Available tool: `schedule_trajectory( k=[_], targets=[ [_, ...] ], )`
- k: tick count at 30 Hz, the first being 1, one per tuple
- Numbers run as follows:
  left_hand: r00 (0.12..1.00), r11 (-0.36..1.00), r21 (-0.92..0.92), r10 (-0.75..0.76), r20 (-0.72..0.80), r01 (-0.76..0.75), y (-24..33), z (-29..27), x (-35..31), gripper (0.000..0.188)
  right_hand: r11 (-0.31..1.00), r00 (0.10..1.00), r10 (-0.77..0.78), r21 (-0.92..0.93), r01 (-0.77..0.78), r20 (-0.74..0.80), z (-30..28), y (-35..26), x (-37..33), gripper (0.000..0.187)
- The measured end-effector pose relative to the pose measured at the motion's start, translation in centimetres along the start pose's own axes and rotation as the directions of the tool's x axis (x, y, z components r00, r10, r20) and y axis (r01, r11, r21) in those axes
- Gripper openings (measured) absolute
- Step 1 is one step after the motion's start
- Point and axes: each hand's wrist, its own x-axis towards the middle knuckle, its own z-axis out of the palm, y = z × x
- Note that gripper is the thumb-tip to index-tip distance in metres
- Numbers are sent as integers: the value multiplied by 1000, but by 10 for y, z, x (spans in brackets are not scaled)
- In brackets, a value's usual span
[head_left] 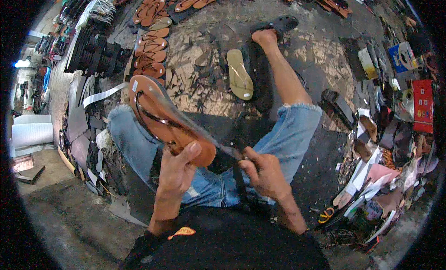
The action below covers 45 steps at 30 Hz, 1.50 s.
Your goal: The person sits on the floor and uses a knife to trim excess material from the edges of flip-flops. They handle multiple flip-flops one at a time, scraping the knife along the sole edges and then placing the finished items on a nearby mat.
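The left hand point(175, 177) clasps the brown sandal point(173, 116) at its heel while the right hand point(267, 175) grips a blurred blade point(228, 150), apparently for edge-trimming; the next stroke likely needs steadiness.

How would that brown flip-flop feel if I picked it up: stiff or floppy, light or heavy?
The brown flip-flop is probably fairly stiff: the left hand grips only one end, yet it shows no sag. Likely light too, being flat and slim. Its glossy strap might feel slippery.

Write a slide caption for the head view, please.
Left hand grips a brown sandal; right hand holds a blurred, knife-like tool beside it.
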Motion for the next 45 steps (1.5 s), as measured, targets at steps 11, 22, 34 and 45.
schedule_trajectory(
  k=[11,22,34,45],
  targets=[
    [998,997,35,-64,-1,64,-6,4,21,40,639,962,229,769,-35,-146,10,-6,63,32],
    [828,235,962,-505,244,-140,72,-10,104,57,612,814,525,775,-158,-249,-69,80,76,40],
    [277,-489,-56,-581,765,-871,-118,45,449,87,569,176,758,769,293,-628,-126,175,-20,48],
    [617,-449,448,-365,698,-773,-99,-72,422,134,692,149,719,719,-62,-679,-165,356,5,35]
  ],
)
